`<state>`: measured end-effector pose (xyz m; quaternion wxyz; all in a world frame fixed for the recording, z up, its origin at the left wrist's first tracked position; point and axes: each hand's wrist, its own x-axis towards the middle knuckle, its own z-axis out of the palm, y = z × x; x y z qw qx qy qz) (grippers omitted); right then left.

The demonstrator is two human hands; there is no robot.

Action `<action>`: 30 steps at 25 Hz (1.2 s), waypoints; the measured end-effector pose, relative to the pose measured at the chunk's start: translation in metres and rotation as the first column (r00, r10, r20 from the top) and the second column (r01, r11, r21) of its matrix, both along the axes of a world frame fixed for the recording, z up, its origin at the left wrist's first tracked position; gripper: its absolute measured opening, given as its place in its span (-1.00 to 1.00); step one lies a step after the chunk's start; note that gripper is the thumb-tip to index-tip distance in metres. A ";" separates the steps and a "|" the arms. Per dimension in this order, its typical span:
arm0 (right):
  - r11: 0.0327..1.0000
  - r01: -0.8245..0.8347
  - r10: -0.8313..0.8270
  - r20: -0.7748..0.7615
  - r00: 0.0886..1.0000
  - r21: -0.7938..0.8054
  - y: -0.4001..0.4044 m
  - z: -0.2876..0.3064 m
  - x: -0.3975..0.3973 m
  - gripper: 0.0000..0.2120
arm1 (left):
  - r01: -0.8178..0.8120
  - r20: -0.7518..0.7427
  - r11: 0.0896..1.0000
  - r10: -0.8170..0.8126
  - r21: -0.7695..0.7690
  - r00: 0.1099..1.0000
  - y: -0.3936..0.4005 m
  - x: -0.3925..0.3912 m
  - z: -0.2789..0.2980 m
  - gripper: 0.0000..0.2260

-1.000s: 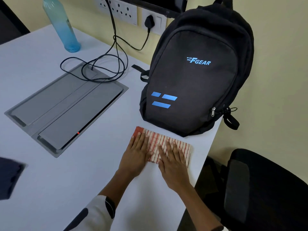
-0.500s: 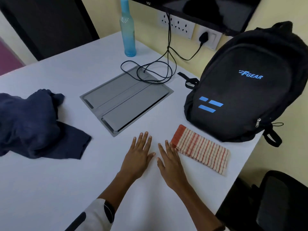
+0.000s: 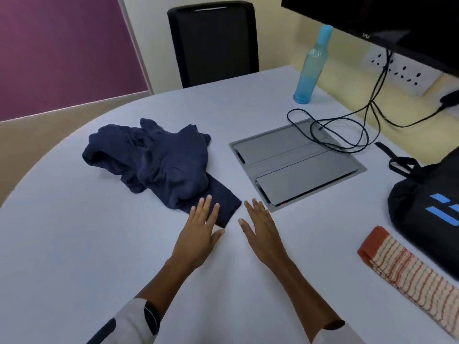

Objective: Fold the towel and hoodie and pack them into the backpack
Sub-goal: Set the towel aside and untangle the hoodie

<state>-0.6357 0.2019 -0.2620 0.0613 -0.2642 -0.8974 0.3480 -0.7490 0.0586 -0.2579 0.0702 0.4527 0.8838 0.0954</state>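
A crumpled navy hoodie [image 3: 159, 160] lies on the white table [image 3: 74, 256], left of centre. My left hand [image 3: 201, 232] is flat with straight fingers, its fingertips over the hoodie's near corner. My right hand [image 3: 260, 229] is open beside it, just right of that corner, over bare table. The folded red-striped towel [image 3: 407, 271] lies at the right edge, in front of the black backpack [image 3: 429, 209], which is cut off by the frame edge.
A grey cable hatch [image 3: 295, 162] is set into the table with black cables [image 3: 347, 130] looping onto it. A blue bottle [image 3: 310, 70] stands at the back. A black chair [image 3: 213, 43] faces the far side. A monitor [image 3: 397, 23] hangs top right.
Both hands left the folded towel and moved left across the table to the hoodie. The view swung left, so the backpack and towel now sit at the right edge.
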 end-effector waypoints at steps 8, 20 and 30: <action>0.978 0.047 -0.076 -0.137 0.988 -0.204 -0.042 0.017 -0.162 -0.37 | -0.240 0.119 0.970 0.233 0.047 0.965 -0.084 -0.083 -0.010 -0.26; 0.930 0.244 -0.303 -0.195 0.933 -0.275 -0.048 0.072 -0.182 -0.87 | -0.427 0.305 0.896 0.375 0.125 0.875 -0.118 -0.094 0.011 -0.38; 0.913 0.026 -0.204 -0.400 0.893 -0.407 -0.061 0.201 -0.134 -0.78 | -0.516 0.413 0.693 0.332 0.503 0.848 -0.113 -0.064 0.083 -0.30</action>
